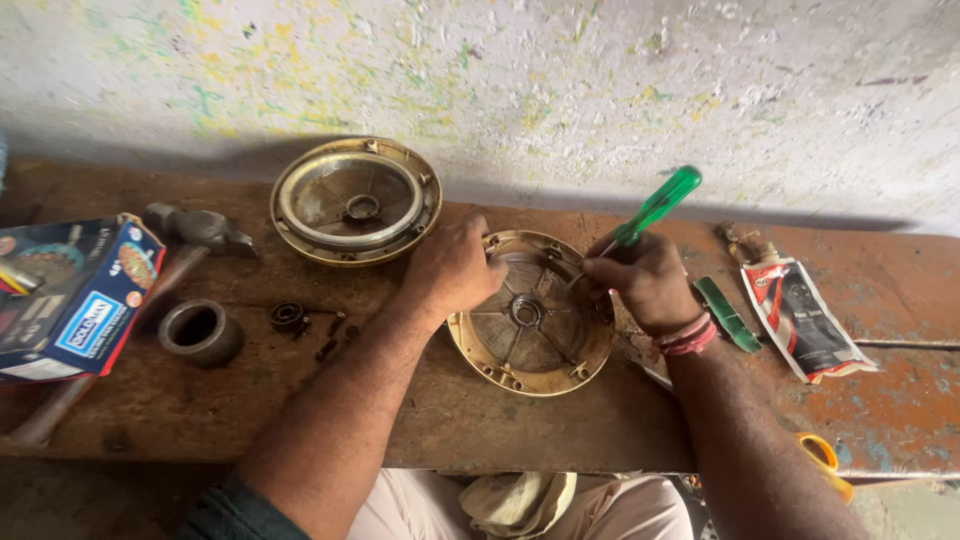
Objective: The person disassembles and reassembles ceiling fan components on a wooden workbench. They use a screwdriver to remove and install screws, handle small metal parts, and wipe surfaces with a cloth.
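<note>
Fingers of the right hand (645, 278) grip a green screwdriver (655, 207), its tip inside the round cover (530, 355) on the table (450, 420). Left hand (452, 268) clamps the cover's rim. Judged step: working a screw; next, steady turning pressure.

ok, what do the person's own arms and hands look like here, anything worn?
Both hands are bare, no gloves. The left hand has a bare forearm; a dark rolled-up sleeve shows near the elbow at the bottom edge. The right hand has a stack of pink and red bangles or threads around the wrist, and its forearm is bare to the frame edge. No rings or watch can be made out.
</note>
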